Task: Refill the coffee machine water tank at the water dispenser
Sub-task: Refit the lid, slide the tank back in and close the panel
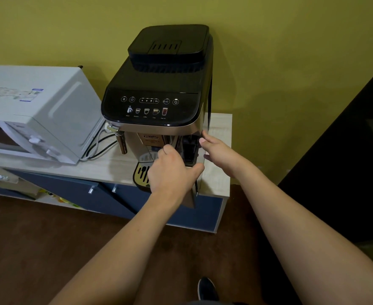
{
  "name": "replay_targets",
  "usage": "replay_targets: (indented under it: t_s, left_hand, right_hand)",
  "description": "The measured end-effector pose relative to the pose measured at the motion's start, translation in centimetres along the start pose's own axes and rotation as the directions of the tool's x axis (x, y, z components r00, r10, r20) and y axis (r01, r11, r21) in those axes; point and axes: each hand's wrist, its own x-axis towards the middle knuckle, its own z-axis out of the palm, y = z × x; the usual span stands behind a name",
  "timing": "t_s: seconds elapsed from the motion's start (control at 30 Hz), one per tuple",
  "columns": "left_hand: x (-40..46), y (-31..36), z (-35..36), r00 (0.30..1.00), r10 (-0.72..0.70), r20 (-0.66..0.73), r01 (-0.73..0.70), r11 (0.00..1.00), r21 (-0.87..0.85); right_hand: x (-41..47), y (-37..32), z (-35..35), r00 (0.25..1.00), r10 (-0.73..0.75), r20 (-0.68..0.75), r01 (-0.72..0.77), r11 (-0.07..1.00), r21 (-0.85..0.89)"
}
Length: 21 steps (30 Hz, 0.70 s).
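A black and champagne coffee machine stands on a light wooden cabinet top against a yellow-green wall. Its dark, see-through water tank sits at the machine's front right corner, and its lower end juts out past the cabinet's front edge. My left hand is wrapped over the tank's front, thumb hooked round its right lower side. My right hand holds the tank's right edge with its fingertips near the top corner. No water dispenser is in view.
A white microwave stands to the left of the machine, with cables lying between them. The drip tray juts out under my left hand. Blue cabinet doors are below. A dark panel rises at the right.
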Motion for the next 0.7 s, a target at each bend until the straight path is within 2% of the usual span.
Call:
replay_targets:
  t_s: [0.7]
  left_hand:
    - [1.6, 0.4, 0.7, 1.0, -0.006, -0.011, 0.007, 1.0, 0.016]
  right_hand:
    - [1.1, 0.0, -0.2, 1.0, -0.013, 0.006, 0.013, 1.0, -0.021]
